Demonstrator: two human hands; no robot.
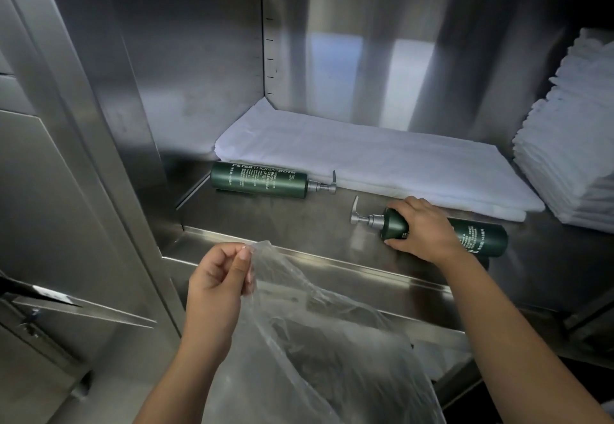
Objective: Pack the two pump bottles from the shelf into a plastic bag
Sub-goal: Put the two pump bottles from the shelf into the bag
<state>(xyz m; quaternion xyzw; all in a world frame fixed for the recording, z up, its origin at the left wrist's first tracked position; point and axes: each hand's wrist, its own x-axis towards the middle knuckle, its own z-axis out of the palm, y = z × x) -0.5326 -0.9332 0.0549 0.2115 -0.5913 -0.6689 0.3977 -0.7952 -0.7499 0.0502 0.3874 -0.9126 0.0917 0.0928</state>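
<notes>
Right hand (422, 231) is wrapped round the shoulder end of the nearer pump bottle (478, 234), which lies on its side on the steel shelf (299, 221) at about 3 o'clock from centre, pump pointing toward 9. Left hand (219, 277) pinches the rim of the clear plastic bag (315, 357) between thumb and fingertips, down at 6 o'clock below the shelf lip.

If it were me, I'd lift the bottle clear of the lip and drop it in base first, so the pump spout doesn't snag the thin film. The bag mouth looks barely open from a one-point pinch, so nudging it wider with the bottle's base probably helps.

The bag looks empty, no bottle in it yet. The second pump bottle (262, 179) lies at 10 o'clock from the held one, touching the folded white towel (382, 161). A stack of folded cloths (571, 157) sits at 3 o'clock.
</notes>
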